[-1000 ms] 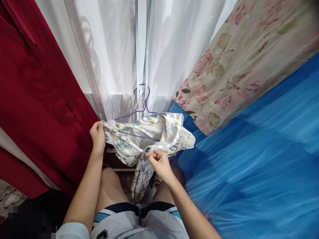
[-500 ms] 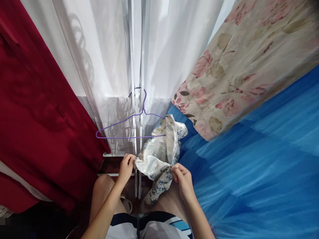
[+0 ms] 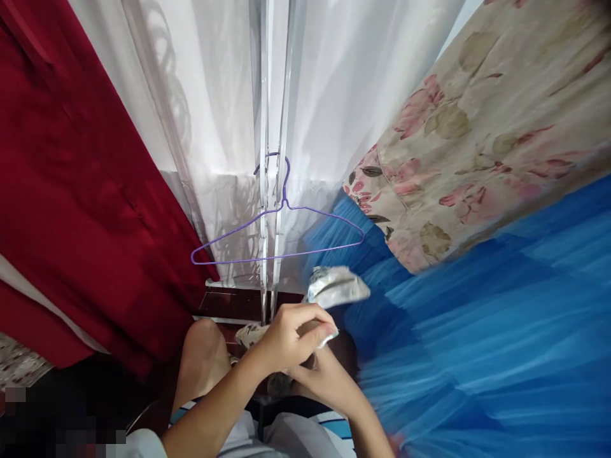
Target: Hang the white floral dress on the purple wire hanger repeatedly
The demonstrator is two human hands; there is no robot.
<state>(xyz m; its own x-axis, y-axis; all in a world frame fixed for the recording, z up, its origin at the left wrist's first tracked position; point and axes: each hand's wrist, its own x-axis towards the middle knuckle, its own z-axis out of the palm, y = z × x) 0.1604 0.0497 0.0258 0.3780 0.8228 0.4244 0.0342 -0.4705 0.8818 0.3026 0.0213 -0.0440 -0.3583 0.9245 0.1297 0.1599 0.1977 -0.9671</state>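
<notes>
Just above the person's lap, the two hands come together with the wrists near each other, the left hand [image 3: 298, 334] lying across the right hand [image 3: 327, 381]. From where I stand, the left seems to pinch a pale edge of cloth between thumb and fingers. The right is tucked partly beneath it, and I cannot tell how firmly its fingers are closed or what they grip.

The patterned garment [image 3: 338, 286] is bunched around the hands: one pale fold, blurred, sticks out beyond the left knuckles toward the blue tulle [image 3: 487, 356], and another patch shows on the near side of the left wrist. It sits below the purple hanger [image 3: 285, 202], apart from it; the hanger hangs bare against the white curtain [image 3: 214, 95].

I'd judge the step in hand to be gathering the loose garment, with the hanger part done. To my eye, the next move calls for uncrossing the hands and finding a clear edge, keeping the cloth off the tulle.
</notes>
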